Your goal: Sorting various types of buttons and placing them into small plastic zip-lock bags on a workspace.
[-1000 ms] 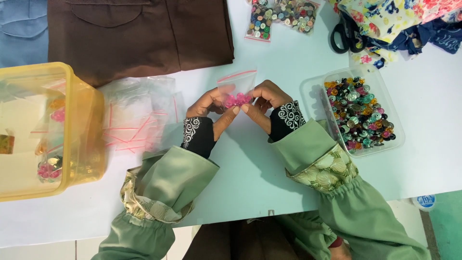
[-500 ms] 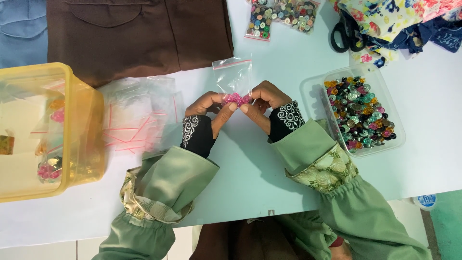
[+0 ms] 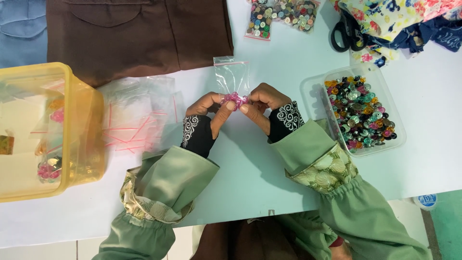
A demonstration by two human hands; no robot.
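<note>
Green sleeves [image 3: 337, 192] nearest, over white counter [image 3: 250, 178]. Left hand [image 3: 208, 107] and right hand [image 3: 262, 100] meeting at centre, each grip clamped on a small clear bag [image 3: 232, 79] of pink buttons [image 3: 235, 98], held just above the counter. Left: pile of empty bags [image 3: 134, 115], yellow box [image 3: 43, 130]. Right: clear tray [image 3: 315, 89] of mixed buttons. Farther: brown cloth [image 3: 139, 33], button packets [image 3: 276, 14], scissors [image 3: 342, 34].

A brown garment [image 3: 139, 33], yellow tub [image 3: 72, 96], black scissors [image 3: 344, 33] and a clear tray of mixed buttons [image 3: 315, 89] sit on a white table [image 3: 269, 159].
</note>
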